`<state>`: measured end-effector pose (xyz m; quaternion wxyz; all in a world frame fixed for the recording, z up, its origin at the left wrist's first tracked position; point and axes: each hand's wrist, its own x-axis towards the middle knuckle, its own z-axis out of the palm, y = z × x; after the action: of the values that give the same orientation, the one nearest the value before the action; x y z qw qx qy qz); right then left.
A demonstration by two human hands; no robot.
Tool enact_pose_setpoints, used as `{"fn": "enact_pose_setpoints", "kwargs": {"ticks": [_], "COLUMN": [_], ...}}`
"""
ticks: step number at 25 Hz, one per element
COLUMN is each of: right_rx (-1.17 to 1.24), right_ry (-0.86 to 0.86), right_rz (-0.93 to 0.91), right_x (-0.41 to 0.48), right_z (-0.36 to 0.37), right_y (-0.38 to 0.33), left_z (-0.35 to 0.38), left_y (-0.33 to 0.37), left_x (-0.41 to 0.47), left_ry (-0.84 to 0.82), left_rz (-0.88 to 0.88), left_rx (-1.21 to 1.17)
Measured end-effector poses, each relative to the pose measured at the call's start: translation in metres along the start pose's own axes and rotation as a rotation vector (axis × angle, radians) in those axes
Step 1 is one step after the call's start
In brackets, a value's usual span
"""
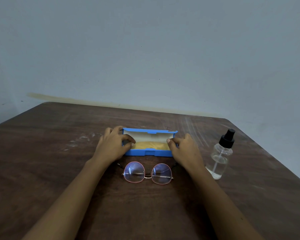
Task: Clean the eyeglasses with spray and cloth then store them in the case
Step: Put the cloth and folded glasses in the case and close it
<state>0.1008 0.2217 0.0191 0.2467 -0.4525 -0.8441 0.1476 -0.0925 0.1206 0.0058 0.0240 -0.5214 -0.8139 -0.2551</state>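
Note:
A blue eyeglass case (pixel 149 152) stands open on the brown table, its lid tipped back. Inside it lies a folded yellow cloth (pixel 151 145). My left hand (pixel 113 146) grips the case's left end, thumb over the front rim and fingers behind the lid. My right hand (pixel 184 149) holds the right end the same way, thumb at the rim. Round pink-rimmed eyeglasses (pixel 148 173) lie folded on the table just in front of the case, between my forearms. A clear spray bottle (pixel 221 156) with a black nozzle stands upright to the right of my right hand.
The dark wooden table (pixel 59 170) runs back to a pale wall; its far edge is close behind the case and its right corner edge slants past the bottle. White scuff marks streak the surface left of the case.

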Motion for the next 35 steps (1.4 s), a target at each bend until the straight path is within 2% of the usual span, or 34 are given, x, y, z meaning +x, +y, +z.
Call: {"fn": "enact_pose_setpoints", "kwargs": {"ticks": [9,23,27,30,35], "right_rx": [0.087,0.311,0.382,0.477,0.421], "right_ry": [-0.021,0.376,0.342,0.304,0.078], "right_rz": [0.037,-0.204,-0.202,-0.110,-0.011], "right_x": [0.000,-0.043,-0.063,-0.074,-0.091], "right_z": [0.001,-0.006,-0.008,-0.012,-0.020], "right_y": [0.002,-0.009,-0.007,-0.004,0.010], "left_z": [0.002,-0.021,-0.023,-0.026,-0.035], "left_y": [-0.001,0.005,0.010,0.015,0.015], "left_x": [-0.003,-0.045,-0.066,-0.079,-0.093], "left_ry": [0.043,0.311,0.328,0.298,0.164], "left_rz": [0.001,-0.038,-0.008,0.030,0.001], "left_rx": [-0.170,-0.462,-0.517,-0.518,-0.487]}}
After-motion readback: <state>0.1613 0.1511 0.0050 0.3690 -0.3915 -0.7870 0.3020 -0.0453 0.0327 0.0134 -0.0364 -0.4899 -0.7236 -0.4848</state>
